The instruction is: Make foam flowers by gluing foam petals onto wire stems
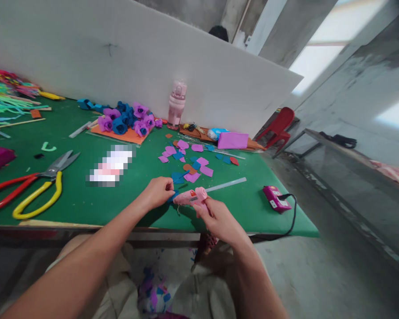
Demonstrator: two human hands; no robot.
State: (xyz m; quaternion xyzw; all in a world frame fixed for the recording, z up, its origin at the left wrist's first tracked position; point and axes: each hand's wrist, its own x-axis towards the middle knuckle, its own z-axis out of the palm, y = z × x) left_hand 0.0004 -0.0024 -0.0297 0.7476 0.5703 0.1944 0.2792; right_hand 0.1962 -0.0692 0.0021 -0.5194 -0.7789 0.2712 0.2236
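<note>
My right hand (216, 217) is wrapped round the handle of a pink hot glue gun (189, 196), with a clear glue stick (228, 184) jutting from its back end. The gun's nozzle points left, close to a small blue paper piece (173, 196) pinched in my left hand (158, 192). Whether the nozzle touches the paper I cannot tell. Just beyond my hands lie scattered purple petals (206, 171), blue pieces (177, 177) and a few brown and red ones on the green tabletop (139, 168).
Red-and-yellow-handled scissors (55, 173) lie at left. Purple and blue paper flowers (119, 124) rest on orange paper at the back, near a pink bottle (177, 104). A magenta power block (275, 199) with a black cord sits at right. A white board (119, 57) stands behind.
</note>
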